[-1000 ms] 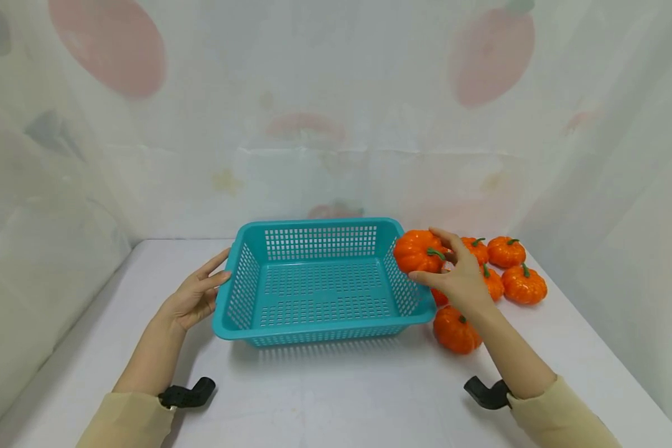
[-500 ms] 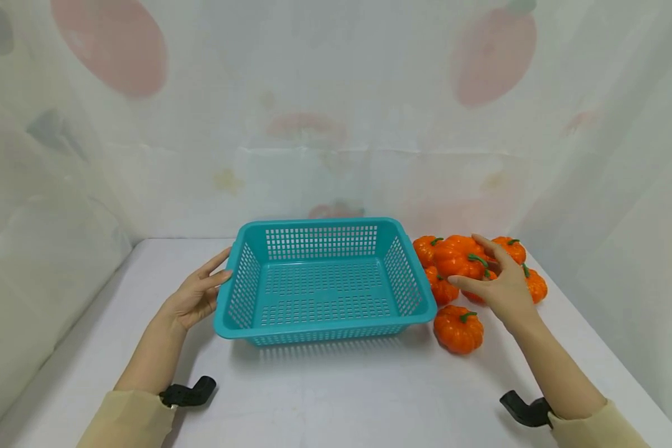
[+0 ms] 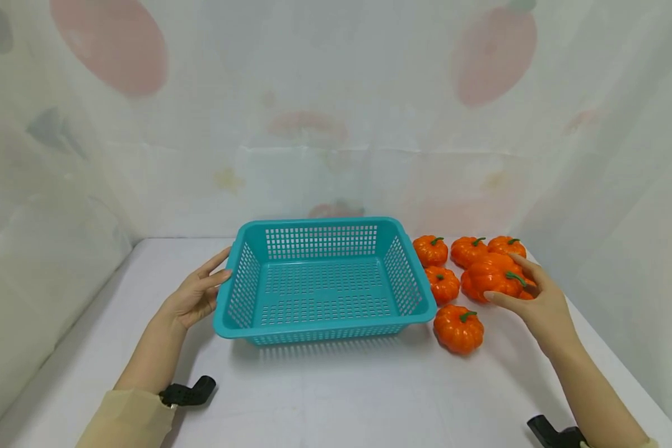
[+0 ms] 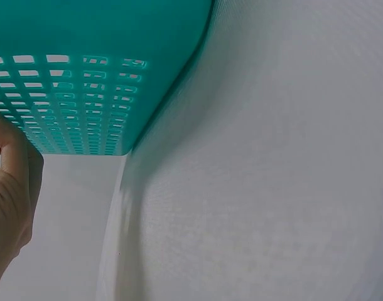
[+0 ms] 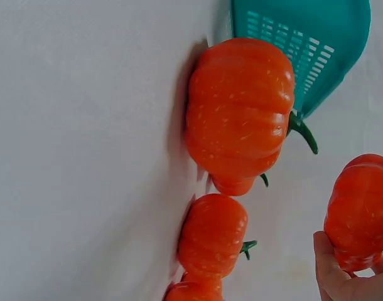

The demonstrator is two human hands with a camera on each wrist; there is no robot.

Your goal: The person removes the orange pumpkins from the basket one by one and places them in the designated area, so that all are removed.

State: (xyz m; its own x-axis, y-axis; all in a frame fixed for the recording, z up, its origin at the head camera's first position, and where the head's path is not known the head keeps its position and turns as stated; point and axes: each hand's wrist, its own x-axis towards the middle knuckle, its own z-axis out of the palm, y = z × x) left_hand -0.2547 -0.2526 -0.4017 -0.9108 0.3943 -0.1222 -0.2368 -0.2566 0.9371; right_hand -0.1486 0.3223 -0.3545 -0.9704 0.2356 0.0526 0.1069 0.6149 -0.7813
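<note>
Here the white desk (image 3: 336,392) carries everything, and between the two hands stands the teal basket (image 3: 322,283), a perforated tray with nothing in it. The left hand (image 3: 193,297) lies with fingers straight and relaxed against the basket's left wall, holding nothing. The right hand (image 3: 540,305) is well to the right of the basket, its fingers and thumb curled round a pumpkin (image 3: 490,277) that it grips from the near right side; whether that pumpkin rests on the desk or is lifted cannot be told. Just beyond this hand three small pumpkins (image 3: 468,250) sit in a row. Between the held pumpkin and the basket is another pumpkin (image 3: 442,284), and nearer the person than it, just left of the right hand, lies the front pumpkin (image 3: 458,328).
</note>
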